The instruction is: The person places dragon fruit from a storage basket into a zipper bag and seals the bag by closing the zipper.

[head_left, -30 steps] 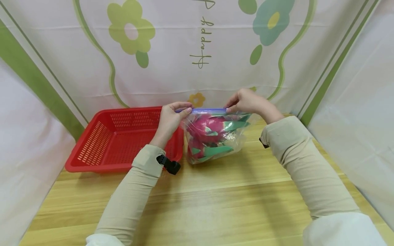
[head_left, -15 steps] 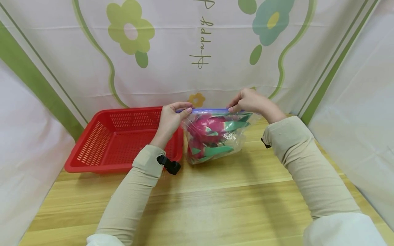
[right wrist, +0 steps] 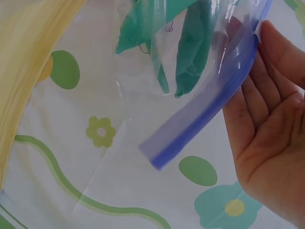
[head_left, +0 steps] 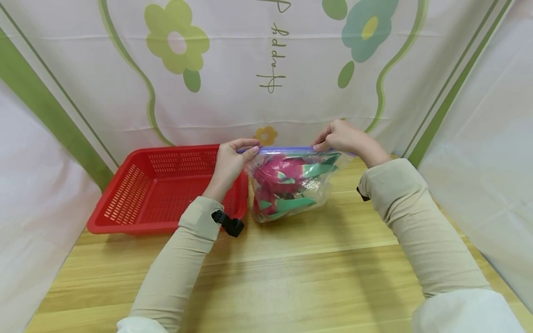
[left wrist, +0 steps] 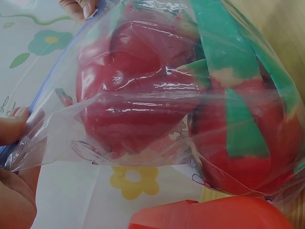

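A clear zip bag (head_left: 322, 185) with a purple-blue zip strip (head_left: 287, 150) stands on the table, upright and leaning slightly. Inside are pink-red dragon fruits (head_left: 287, 171) with green scales, pressed close against the plastic. My left hand (head_left: 230, 162) pinches the bag's top left corner between thumb and fingers. Farther right along the strip, my right hand (head_left: 343, 138) pinches a small white slider (right wrist: 258, 31) on the zip. In the right wrist view, the strip's loose end (right wrist: 159, 155) hangs past that hand. The left wrist view shows the fruits (left wrist: 138, 81) through creased plastic.
A red perforated basket (head_left: 166, 226) stands to the left of the bag, right beside it. Both are on a wood-grain table (head_left: 283, 277). White cloth with printed flowers (head_left: 233, 101) rises behind the table, and cloth also hangs at both sides.
My right hand has slid a short way to the right along the zip strip. My left hand, the bag and the basket have stayed in place.
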A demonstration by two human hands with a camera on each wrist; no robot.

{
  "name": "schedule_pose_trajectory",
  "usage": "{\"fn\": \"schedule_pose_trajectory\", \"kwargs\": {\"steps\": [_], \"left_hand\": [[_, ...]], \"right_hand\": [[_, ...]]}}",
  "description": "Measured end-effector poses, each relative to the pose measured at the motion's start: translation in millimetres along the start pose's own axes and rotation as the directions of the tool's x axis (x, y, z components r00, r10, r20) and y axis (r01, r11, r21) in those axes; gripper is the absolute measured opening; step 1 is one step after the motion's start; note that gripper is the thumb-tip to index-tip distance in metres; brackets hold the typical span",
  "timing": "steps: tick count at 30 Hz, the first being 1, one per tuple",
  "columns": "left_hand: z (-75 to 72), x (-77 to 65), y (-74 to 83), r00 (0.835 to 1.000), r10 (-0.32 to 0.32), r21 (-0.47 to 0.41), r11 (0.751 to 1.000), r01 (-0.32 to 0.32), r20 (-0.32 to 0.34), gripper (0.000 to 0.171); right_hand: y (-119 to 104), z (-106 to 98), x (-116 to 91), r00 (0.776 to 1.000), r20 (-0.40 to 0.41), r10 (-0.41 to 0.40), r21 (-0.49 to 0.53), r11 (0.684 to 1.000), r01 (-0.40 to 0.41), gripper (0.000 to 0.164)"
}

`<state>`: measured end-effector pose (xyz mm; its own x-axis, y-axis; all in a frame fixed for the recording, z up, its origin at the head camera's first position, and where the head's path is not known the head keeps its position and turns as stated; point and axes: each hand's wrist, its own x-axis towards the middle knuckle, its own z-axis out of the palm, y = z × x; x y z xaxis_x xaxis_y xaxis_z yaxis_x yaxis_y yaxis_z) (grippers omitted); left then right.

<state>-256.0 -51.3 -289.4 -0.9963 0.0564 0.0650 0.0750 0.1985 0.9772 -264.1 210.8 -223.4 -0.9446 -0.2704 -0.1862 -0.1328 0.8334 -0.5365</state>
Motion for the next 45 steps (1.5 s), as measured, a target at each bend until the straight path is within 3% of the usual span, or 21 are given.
{"fn": "schedule_pose_trajectory", "kwargs": {"steps": [45], "left_hand": [[-0.7, 1.9, -5.6, 1.0, -0.004, 0.001, 1.0, 0.004, -0.008, 0.027]], "right_hand": [[34, -11, -8, 0.998, -0.058, -0.012, -0.02, 1.0, 0.011, 0.03]]}}
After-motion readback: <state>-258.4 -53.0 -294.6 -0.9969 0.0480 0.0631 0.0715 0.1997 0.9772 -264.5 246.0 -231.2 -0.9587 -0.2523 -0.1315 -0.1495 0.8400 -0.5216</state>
